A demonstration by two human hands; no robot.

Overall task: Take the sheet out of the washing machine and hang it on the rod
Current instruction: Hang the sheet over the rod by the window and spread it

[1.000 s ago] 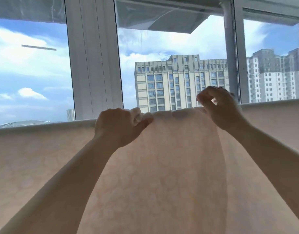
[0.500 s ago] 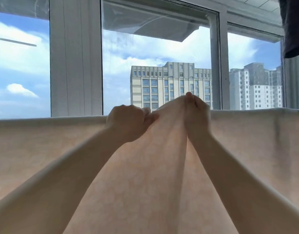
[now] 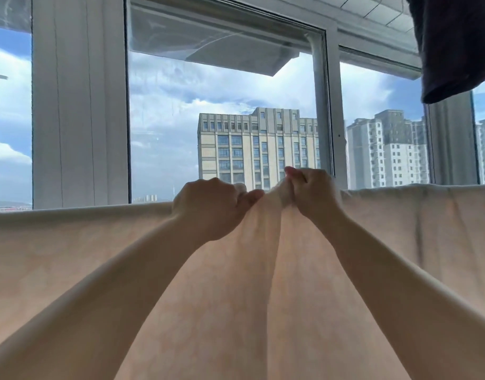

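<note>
Pale sheet [image 3: 71, 256] draped over the rod (itself hidden beneath the fold), with left hand [image 3: 208, 207] and right hand [image 3: 315, 193] pinching its top edge close together; drawing them apart evenly would likely smooth the bunched middle.

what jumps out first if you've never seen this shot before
Two bare arms reach up the middle, the left hand and right hand close together, both pinching the top edge of a pale peach sheet that spans the whole lower half. Behind it, a big window shows blue sky and a beige high-rise; a dark cloth hangs at top right.
</note>
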